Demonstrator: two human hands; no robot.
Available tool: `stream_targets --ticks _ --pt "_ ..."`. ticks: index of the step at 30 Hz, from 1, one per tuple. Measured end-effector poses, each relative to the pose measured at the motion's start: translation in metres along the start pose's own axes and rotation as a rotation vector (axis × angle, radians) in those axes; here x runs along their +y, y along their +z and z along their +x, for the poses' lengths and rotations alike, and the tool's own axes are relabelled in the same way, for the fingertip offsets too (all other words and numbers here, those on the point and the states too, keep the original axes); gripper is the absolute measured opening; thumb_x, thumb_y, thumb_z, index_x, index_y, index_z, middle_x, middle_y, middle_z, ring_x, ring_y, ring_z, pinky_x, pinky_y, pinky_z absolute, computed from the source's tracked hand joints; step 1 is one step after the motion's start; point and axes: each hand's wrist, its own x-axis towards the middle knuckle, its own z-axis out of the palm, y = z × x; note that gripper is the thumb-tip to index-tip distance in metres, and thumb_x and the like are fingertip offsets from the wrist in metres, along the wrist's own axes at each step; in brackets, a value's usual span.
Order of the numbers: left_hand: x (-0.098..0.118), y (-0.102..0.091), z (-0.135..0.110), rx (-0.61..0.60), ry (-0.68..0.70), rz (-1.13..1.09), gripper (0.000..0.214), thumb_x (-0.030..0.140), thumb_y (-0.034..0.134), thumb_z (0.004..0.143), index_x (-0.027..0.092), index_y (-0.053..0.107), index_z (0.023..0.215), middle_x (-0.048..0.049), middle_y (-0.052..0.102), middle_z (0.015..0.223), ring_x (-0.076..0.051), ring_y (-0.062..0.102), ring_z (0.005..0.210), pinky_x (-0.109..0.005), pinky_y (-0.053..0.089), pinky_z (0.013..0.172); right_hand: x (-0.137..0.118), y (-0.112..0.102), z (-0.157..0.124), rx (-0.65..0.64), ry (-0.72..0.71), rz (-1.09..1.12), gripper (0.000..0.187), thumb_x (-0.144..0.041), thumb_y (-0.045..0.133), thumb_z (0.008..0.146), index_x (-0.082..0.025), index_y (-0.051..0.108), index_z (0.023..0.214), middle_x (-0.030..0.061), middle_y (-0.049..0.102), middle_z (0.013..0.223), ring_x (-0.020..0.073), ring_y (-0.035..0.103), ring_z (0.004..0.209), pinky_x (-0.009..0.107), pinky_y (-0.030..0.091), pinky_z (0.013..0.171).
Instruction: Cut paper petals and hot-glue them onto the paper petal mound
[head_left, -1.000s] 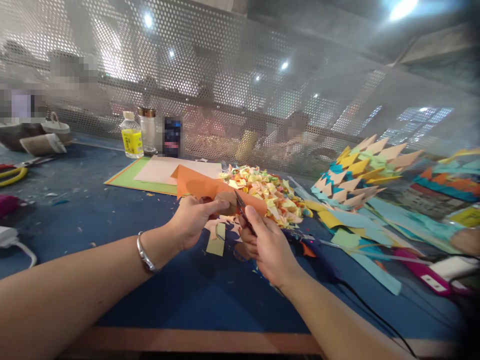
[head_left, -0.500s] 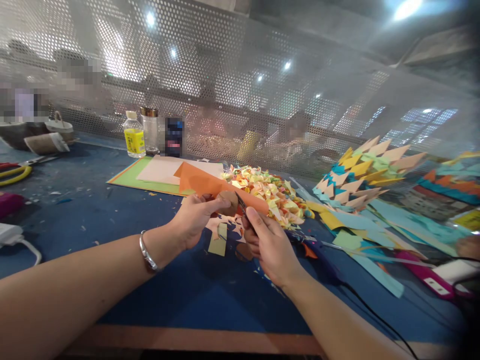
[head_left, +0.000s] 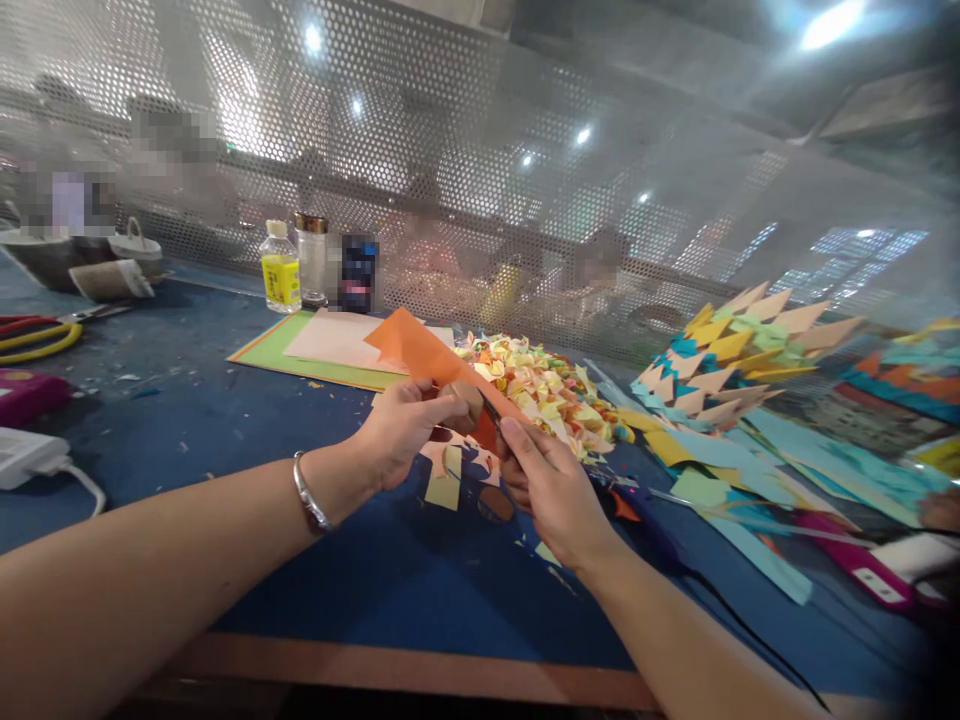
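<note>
"Where's the orange paper [head_left: 416, 345]?"

"Above the blue worktop [head_left: 360, 590], my left fingers [head_left: 441, 409] pinching it with a brown piece [head_left: 465, 403], my right fingers [head_left: 519, 440] clamped on scissors [head_left: 490, 410]."

"And beyond?"

"I see a yellow-labelled bottle [head_left: 281, 280] beside a lidded jar [head_left: 313, 262], contents hard to make out, before a perforated screen [head_left: 465, 150]."

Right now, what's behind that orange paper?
Behind the orange paper, a pale pink sheet shows to the left and a pile of paper pieces to the right. Whatever the paper itself covers can't be seen.
</note>
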Motion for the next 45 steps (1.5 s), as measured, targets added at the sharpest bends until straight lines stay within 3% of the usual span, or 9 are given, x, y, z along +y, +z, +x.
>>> stream_targets --ticks 14,21,29,39,45 --pt "0.000 0.001 0.001 0.018 0.085 0.060 0.021 0.012 0.065 0.065 0.019 0.045 0.063 0.0040 0.057 0.055 -0.008 0.052 0.051 -0.024 0.028 0.053 -0.008 -0.002 -0.001 0.014 0.018 -0.066 0.048 -0.065 0.062 0.079 -0.021 0.046 0.069 -0.0110 0.017 0.051 0.0040 0.014 0.041 0.018 0.010 0.037" --pt "-0.001 0.000 0.002 0.019 0.065 0.023 0.016 0.015 0.066 0.061 0.017 0.051 0.062 0.0050 0.054 0.056 -0.006 0.044 0.051 -0.024 0.027 0.054 -0.012 -0.002 -0.001 -0.001 0.024 -0.073 0.048 -0.065 0.062 0.079 -0.020 0.047 0.070 -0.0114 0.017 0.050 0.0036 0.013 0.040 0.017 0.011 0.036" --pt "0.000 -0.005 0.007 -0.009 0.024 0.019 0.014 0.015 0.067 0.062 0.017 0.054 0.065 0.0031 0.058 0.061 -0.009 0.051 0.058 -0.025 0.027 0.056 -0.015 -0.005 0.004 -0.014 0.000 -0.087 0.047 -0.063 0.063 0.079 -0.021 0.045 0.068 -0.0118 0.018 0.049 0.0036 0.013 0.040 0.017 0.011 0.035" --pt "0.002 -0.008 0.011 0.017 0.037 0.021 0.014 0.010 0.066 0.063 0.016 0.053 0.063 0.0041 0.054 0.056 -0.007 0.047 0.052 -0.025 0.025 0.054 -0.012 -0.003 0.016 -0.053 -0.036 -0.084 0.046 -0.062 0.062 0.081 -0.020 0.045 0.068 -0.0116 0.017 0.050 0.0035 0.013 0.040 0.016 0.011 0.035" --pt "0.003 -0.007 0.013 0.020 0.012 -0.015 0.022 0.009 0.069 0.065 0.018 0.050 0.070 0.0038 0.060 0.061 -0.008 0.052 0.052 -0.024 0.026 0.053 -0.008 -0.007 0.018 -0.061 -0.030 -0.061 0.045 -0.060 0.061 0.083 -0.021 0.045 0.068 -0.0115 0.017 0.050 0.0040 0.012 0.041 0.017 0.010 0.036"
